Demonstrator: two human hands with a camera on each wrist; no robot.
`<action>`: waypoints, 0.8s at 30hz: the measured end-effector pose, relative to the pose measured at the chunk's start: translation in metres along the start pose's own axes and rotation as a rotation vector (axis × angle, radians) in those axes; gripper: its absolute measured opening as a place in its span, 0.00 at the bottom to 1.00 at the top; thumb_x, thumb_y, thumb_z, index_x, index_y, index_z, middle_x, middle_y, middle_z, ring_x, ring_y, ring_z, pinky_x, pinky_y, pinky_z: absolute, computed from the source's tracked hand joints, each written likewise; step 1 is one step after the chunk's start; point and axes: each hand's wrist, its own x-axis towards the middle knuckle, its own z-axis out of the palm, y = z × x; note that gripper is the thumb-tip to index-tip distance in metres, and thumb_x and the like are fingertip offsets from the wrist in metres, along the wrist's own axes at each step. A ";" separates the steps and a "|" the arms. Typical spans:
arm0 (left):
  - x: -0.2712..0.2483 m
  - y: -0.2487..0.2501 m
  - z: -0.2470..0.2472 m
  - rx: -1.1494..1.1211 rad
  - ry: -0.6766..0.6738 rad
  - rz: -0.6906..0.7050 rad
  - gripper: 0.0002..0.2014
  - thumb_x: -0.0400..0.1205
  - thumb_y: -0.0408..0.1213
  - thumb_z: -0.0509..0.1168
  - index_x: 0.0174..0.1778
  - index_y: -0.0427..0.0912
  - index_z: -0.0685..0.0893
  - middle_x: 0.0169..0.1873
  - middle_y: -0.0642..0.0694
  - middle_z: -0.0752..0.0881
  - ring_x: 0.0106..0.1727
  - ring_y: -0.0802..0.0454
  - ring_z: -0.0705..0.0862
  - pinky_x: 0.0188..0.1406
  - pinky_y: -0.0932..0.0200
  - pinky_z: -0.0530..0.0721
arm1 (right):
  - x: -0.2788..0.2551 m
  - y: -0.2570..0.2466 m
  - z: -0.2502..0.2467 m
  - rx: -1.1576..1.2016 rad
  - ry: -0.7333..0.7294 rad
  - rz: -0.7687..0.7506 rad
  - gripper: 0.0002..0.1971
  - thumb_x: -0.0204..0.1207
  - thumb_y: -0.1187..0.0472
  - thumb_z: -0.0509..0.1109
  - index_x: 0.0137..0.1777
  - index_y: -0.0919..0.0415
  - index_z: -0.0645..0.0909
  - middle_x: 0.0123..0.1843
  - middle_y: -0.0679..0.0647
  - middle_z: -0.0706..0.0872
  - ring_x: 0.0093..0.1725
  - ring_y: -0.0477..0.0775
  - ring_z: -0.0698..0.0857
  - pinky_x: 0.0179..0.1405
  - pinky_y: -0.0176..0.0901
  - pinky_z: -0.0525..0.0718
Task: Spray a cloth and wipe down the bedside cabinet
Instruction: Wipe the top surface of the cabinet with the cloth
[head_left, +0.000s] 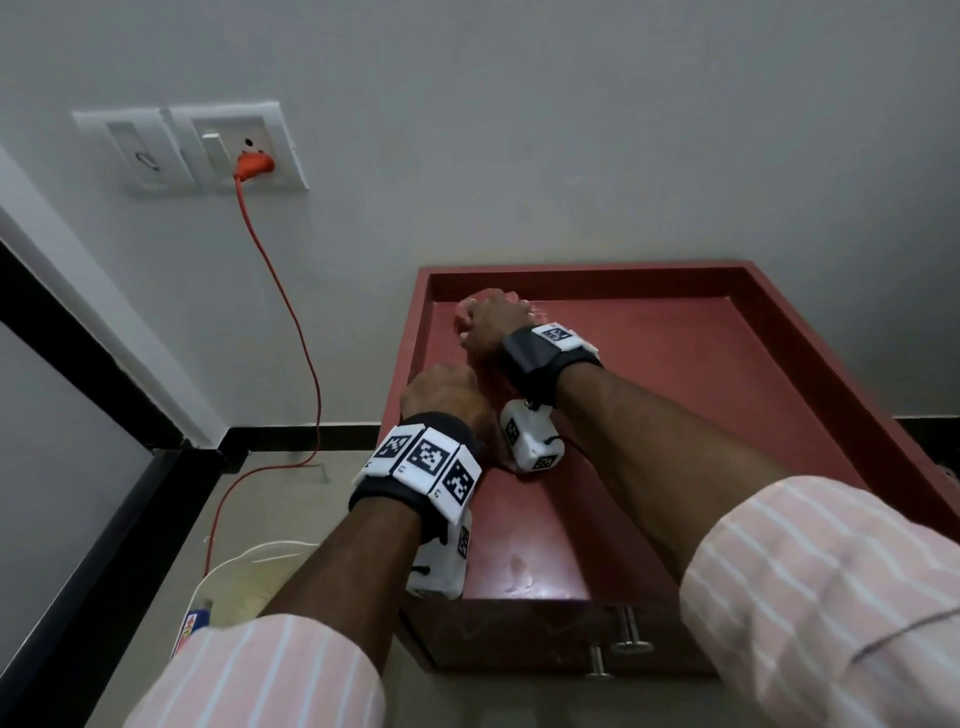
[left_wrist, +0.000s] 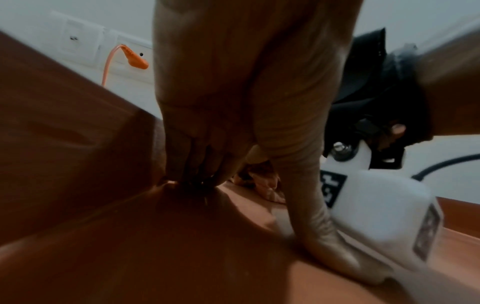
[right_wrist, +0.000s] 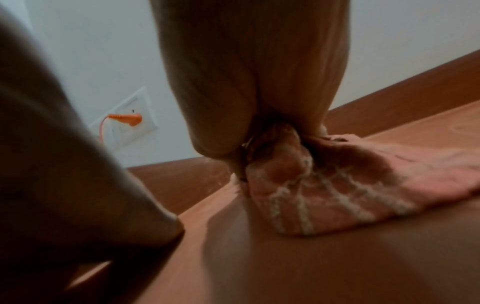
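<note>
Nearest the viewer, two forearms in rolled pink-and-white striped sleeves (head_left: 810, 587) reach forward over the red-brown wooden bedside cabinet (head_left: 675, 415), whose front shows two metal drawer handles (head_left: 628, 631). Each wrist carries a black strap with white marker-printed blocks (head_left: 426, 462).

The left hand (head_left: 441, 392) is planted on the cabinet top beside its raised left rim; in the left wrist view the fingers (left_wrist: 197, 160) point straight down with their tips on the surface where it meets the rim, and the thumb (left_wrist: 319, 236) presses flat on the top. It holds nothing.

Just beyond it, the right hand (head_left: 493, 319) is at the far left corner of the recessed top, its fingers curled round a bunched pink cloth with pale woven stripes (right_wrist: 324, 195). The right wrist view shows the cloth gathered into the grip and fanning out flat over the cabinet surface to the right of the hand. In the head view only pink edges of it (head_left: 470, 304) show around the knuckles, near the rear rim.

On the floor left of the cabinet lie a white cable (head_left: 249, 556) and a small white printed object (head_left: 189, 626), too cropped to identify.

Farthest away, on the grey wall, a white switch-and-socket plate (head_left: 192, 148) holds an orange plug (head_left: 254, 165), whose orange cord (head_left: 291, 322) hangs to the floor
</note>
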 end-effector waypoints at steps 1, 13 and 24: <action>-0.002 0.000 0.001 -0.024 -0.001 -0.012 0.25 0.74 0.44 0.79 0.65 0.38 0.85 0.65 0.37 0.86 0.68 0.39 0.85 0.64 0.51 0.83 | 0.005 0.003 0.002 0.006 -0.047 -0.128 0.23 0.78 0.50 0.69 0.73 0.50 0.77 0.79 0.57 0.72 0.74 0.65 0.75 0.73 0.56 0.75; -0.005 0.005 -0.007 -0.084 -0.087 -0.072 0.41 0.64 0.51 0.86 0.71 0.37 0.81 0.69 0.40 0.84 0.71 0.38 0.83 0.69 0.47 0.82 | -0.034 0.037 -0.013 0.112 -0.027 -0.220 0.21 0.73 0.49 0.76 0.66 0.51 0.84 0.63 0.54 0.88 0.64 0.60 0.85 0.60 0.46 0.80; 0.003 -0.001 -0.001 -0.142 -0.041 -0.084 0.30 0.72 0.47 0.82 0.67 0.40 0.83 0.67 0.42 0.85 0.69 0.40 0.84 0.67 0.49 0.83 | 0.018 -0.017 0.001 -0.091 0.074 -0.185 0.14 0.82 0.56 0.64 0.66 0.55 0.78 0.71 0.52 0.79 0.71 0.67 0.69 0.57 0.58 0.68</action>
